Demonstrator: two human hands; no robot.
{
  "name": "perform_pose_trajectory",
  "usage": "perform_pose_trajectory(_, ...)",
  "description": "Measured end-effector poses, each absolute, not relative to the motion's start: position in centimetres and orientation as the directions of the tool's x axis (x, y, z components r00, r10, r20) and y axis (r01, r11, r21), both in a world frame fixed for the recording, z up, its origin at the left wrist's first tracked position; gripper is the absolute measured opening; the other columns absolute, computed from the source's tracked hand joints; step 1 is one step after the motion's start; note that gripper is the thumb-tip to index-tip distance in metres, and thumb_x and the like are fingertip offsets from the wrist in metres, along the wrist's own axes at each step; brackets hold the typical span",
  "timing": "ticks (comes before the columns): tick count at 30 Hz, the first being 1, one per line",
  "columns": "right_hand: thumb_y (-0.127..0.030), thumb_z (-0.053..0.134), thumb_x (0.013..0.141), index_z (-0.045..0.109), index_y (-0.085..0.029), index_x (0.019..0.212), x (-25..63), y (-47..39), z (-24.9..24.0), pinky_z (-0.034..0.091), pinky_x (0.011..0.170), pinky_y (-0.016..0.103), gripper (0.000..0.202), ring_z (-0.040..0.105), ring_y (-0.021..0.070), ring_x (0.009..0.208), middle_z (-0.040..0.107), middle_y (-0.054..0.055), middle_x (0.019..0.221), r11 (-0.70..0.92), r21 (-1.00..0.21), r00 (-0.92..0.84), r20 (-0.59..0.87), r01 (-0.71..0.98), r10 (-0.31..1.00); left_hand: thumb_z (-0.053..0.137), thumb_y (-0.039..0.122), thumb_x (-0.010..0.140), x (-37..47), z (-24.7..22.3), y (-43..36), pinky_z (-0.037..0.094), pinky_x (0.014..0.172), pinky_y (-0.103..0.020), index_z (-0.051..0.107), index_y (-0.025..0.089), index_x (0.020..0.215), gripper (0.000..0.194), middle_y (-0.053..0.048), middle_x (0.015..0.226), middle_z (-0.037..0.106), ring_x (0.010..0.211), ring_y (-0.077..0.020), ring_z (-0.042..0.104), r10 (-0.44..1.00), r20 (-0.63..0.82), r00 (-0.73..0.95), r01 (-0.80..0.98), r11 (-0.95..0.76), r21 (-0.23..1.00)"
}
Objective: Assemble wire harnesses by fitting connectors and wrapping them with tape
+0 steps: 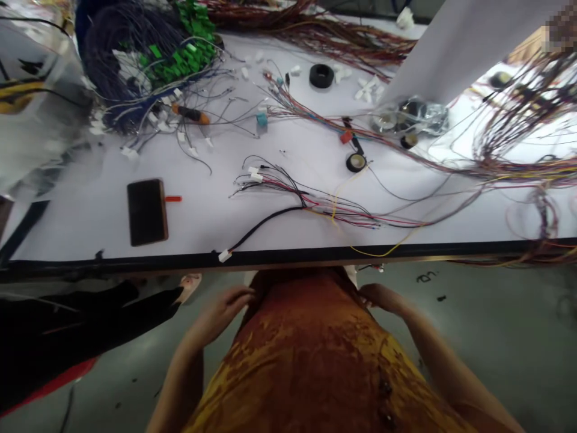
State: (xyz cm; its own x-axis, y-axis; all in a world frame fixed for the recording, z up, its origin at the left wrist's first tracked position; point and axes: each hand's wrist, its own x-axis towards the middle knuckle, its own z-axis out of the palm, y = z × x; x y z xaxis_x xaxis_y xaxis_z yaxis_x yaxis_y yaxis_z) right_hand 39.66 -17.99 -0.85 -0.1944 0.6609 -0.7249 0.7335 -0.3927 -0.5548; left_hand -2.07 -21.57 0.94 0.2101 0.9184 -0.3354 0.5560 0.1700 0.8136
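A person in a rust-and-gold patterned garment (320,349) sits or stands at the bench (99,228), both hands below its front edge. The left hand (232,300) is at the garment's left side, fingers bent and close together; the right hand (378,296) is at the opposite side, fingers partly hidden. Whether either hand is clamped on cloth cannot be told. At left, a second person in black clothing (90,325) is partly in view.

Just above, a wire harness (303,207) lies along the middle of the bench's front edge, its black-sleeved branch ending in a white connector (224,255) on the edge itself. Toward the front left corner rests a dark-screened phone (147,211), a small orange strip (174,198) beside it.

Farther in are a small tape roll (356,162), a red connector (345,138), a teal connector (262,119) and an orange-and-black tool handle (192,114). Wires gather in a bundle (487,161) toward the right edge. Beyond sit a black roll (321,76) and, toward the far left corner, purple wires (106,48) with green tags (193,57). Reddish-brown wires (306,30) spread along the far edge.
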Motion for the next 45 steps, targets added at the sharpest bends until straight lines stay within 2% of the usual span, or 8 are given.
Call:
perform_pose_trajectory(4,-0.043,0.053,0.099,0.072,-0.018,0.108,37.9,-15.0,2.9,0.057,0.081,0.037,0.032,0.07,0.0216,0.085,0.072,0.009,0.096,-0.11,-0.735,-0.338,-0.433,0.669,0.836,0.054,0.033,0.099,0.5,-0.1,-18.4,0.047,0.111,-0.049,0.065,0.015,0.127,0.036,-0.017,0.132,0.067,0.128,-0.0306,0.06,0.996,0.085,-0.036,0.746,-0.029,0.666)
perform_pose_trajectory(9,-0.027,0.063,0.089,0.044,-0.016,0.151,35.5,-9.5,2.9,0.058,0.084,0.043,0.066,0.066,0.031,0.11,0.048,0.02,0.149,0.004,-0.277,-0.06,-0.195,0.961,0.979,0.043,0.017,0.097,2.2,-3.3,-12.9,0.038,0.11,-0.061,0.061,0.013,0.138,0.045,-0.022,0.139,0.061,0.128,-0.0382,0.056,0.993,0.101,-0.057,0.923,0.013,0.385)
perform_pose_trajectory(14,-0.027,0.049,0.097,0.06,-0.017,0.136,39.3,-6.7,0.9,0.057,0.079,0.04,0.041,0.067,0.0296,0.104,0.058,0.016,0.137,-0.047,-0.107,0.022,-0.217,0.993,0.976,0.042,0.016,0.095,-1.0,-4.6,-10.1,0.042,0.099,-0.057,0.073,0.022,0.122,0.042,-0.017,0.12,0.068,0.111,-0.0351,0.06,0.998,0.066,0.009,0.955,-0.028,0.297)
perform_pose_trajectory(22,-0.036,0.063,0.092,0.051,-0.016,0.145,38.3,-8.8,1.0,0.055,0.099,0.045,0.059,0.058,0.032,0.127,0.051,0.018,0.147,0.177,-0.324,-0.234,-0.144,0.929,0.962,0.046,0.014,0.091,5.0,-4.0,-7.6,0.037,0.116,-0.051,0.061,0.009,0.132,0.043,-0.021,0.135,0.06,0.129,-0.0331,0.051,0.977,0.099,0.188,0.88,-0.212,0.425)
perform_pose_trajectory(31,-0.022,0.044,0.098,0.069,-0.02,0.112,38.7,-3.3,0.6,0.046,0.068,0.034,0.029,0.064,0.0244,0.087,0.066,0.013,0.117,0.09,-0.116,-0.117,-0.244,0.989,0.963,0.052,0.029,0.1,8.9,-5.8,-4.2,0.044,0.086,-0.042,0.074,0.022,0.108,0.025,-0.01,0.096,0.066,0.097,-0.0271,0.057,0.905,0.121,0.408,0.766,-0.411,0.493)
perform_pose_trajectory(38,-0.029,0.067,0.089,0.058,-0.017,0.137,39.3,-1.8,6.4,0.053,0.078,0.039,0.051,0.064,0.0219,0.085,0.059,0.016,0.133,0.185,-0.374,-0.271,-0.19,0.909,0.944,0.046,0.034,0.103,8.6,-6.3,-4.8,0.043,0.081,-0.038,0.076,0.022,0.11,0.033,-0.009,0.091,0.066,0.087,-0.0226,0.055,0.869,0.176,0.461,0.724,-0.484,0.492)
perform_pose_trajectory(42,-0.031,0.061,0.096,0.069,-0.023,0.115,34.1,-1.8,5.7,0.053,0.078,0.032,0.022,0.063,0.0158,0.082,0.066,0.006,0.109,0.319,-0.685,-0.525,-0.11,0.655,0.844,0.049,0.028,0.102,8.7,-6.1,-4.9,0.042,0.078,-0.036,0.076,0.02,0.109,0.029,-0.009,0.089,0.066,0.086,-0.0222,0.055,0.869,0.202,0.453,0.739,-0.492,0.46)
perform_pose_trajectory(45,-0.023,0.061,0.093,0.07,-0.018,0.107,30.3,-0.9,2.2,0.052,0.084,0.034,0.017,0.063,0.0181,0.087,0.067,0.008,0.105,0.336,-0.646,-0.547,-0.154,0.686,0.823,0.049,0.025,0.102,8.9,-6.0,-5.0,0.042,0.077,-0.036,0.076,0.021,0.106,0.028,-0.008,0.087,0.065,0.086,-0.0219,0.055,0.885,0.198,0.422,0.739,-0.462,0.491)
